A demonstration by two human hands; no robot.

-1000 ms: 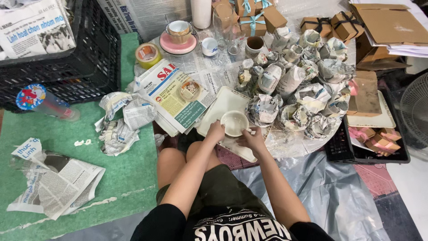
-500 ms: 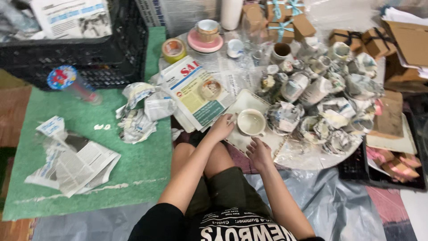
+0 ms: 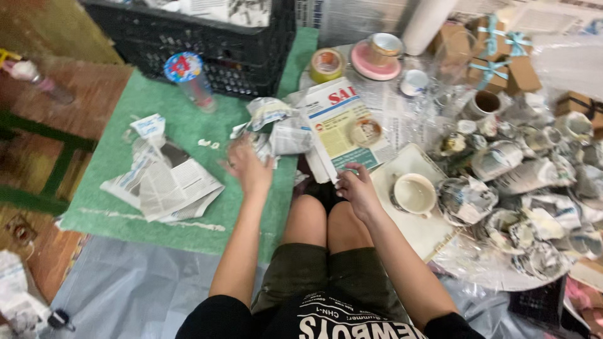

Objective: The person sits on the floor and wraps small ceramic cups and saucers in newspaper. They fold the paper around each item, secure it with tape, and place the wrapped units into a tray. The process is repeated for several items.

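Seated person, both hands at newspaper, cup set apart to the right.

The left hand (image 3: 249, 168) is seen blurred over the green mat (image 3: 188, 125), at the edge of the crumpled paper (image 3: 271, 129); whether its fingers are closed on anything cannot be told. The right hand (image 3: 356, 188) is laid on the lower edge of the folded newspaper (image 3: 342, 125), fingers bent onto it, nothing lifted. The white cup (image 3: 414, 193) stands upright on a pale sheet (image 3: 419, 231), just right of the right hand, untouched.
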